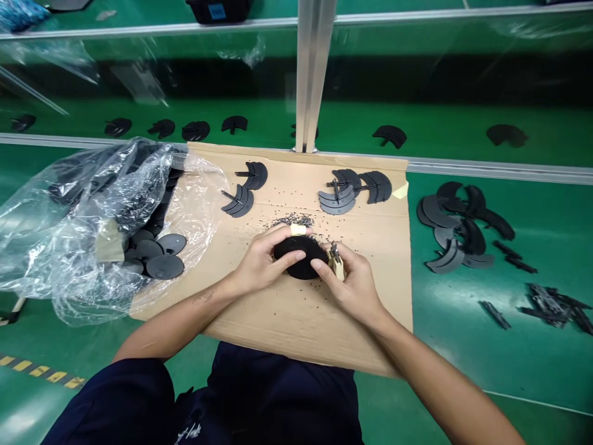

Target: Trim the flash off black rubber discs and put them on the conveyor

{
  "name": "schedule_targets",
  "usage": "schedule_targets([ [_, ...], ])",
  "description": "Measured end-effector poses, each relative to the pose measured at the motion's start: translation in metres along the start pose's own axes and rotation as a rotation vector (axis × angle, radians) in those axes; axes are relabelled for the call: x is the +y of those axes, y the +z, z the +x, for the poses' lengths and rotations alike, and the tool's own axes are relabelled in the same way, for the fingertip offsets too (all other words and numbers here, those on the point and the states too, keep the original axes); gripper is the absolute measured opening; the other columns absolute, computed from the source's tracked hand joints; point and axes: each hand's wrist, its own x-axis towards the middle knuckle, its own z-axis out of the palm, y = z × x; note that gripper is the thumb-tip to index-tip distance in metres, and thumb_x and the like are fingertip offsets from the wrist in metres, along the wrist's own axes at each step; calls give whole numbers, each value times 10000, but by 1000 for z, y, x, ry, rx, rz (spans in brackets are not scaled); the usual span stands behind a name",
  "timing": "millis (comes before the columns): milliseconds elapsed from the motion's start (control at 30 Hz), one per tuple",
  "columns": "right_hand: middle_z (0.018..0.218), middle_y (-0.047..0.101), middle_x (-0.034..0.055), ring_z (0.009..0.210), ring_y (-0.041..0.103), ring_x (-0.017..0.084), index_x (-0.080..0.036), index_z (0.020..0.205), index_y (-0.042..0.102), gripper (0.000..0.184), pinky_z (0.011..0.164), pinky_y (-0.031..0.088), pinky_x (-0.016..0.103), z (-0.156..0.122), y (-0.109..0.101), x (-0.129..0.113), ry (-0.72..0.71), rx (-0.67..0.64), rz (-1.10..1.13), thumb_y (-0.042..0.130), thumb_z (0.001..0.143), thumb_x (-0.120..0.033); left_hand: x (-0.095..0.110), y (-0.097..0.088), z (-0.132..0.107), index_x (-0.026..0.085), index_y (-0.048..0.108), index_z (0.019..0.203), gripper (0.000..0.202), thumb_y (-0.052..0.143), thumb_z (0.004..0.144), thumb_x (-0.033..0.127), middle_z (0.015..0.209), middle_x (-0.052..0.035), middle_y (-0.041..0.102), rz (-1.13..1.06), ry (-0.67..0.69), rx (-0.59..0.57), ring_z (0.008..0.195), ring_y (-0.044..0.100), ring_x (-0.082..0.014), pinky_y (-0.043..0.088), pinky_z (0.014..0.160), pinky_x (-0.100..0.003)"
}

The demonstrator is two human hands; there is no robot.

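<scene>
My left hand grips a round black plastic disc from above, over a flattened cardboard sheet. A pale tape wrap circles one of its fingers. My right hand holds a small tan-handled cutter with a dark metal tip against the disc's right edge. The cutter's blade is mostly hidden by my fingers. Black plastic shavings lie scattered on the cardboard just beyond my hands.
Stacked black crescent-shaped parts lie on the cardboard's far side. A clear plastic bag of black discs lies to the left. Black parts and strips lie on the green bench, beyond which stands an aluminium post.
</scene>
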Motion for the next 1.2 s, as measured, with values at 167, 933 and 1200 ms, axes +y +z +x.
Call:
schedule_targets([
  [167, 773, 644, 14, 678, 565, 164, -216, 893, 630, 329, 653, 481, 299, -1, 0, 0, -33, 28, -12, 631, 941, -541, 5, 3, -1, 211, 655, 1261, 331, 652, 970, 367, 1158, -83, 728, 45, 10, -23, 1051, 692, -198, 564, 913, -320],
  [933, 1001, 749, 92, 906, 709, 229, -214, 1107, 679, 179, 787, 579, 385, 0, -9, 8, -460, 52, -332, 636, 935, -190, 6, -1, -1, 177, 622, 1047, 102, 532, 1029, 221, 864, -38, 680, 383, 370, -141, 774, 639, -139, 539, 705, -257],
  [1200, 976, 755, 74, 853, 740, 211, -221, 1053, 670, 256, 720, 614, 347, 1, -12, 10, -589, 76, -278, 615, 872, -50, 6, -5, 2, 169, 656, 1241, 308, 703, 948, 253, 1033, -77, 777, 178, 434, -33, 914, 729, -155, 604, 805, -294],
])
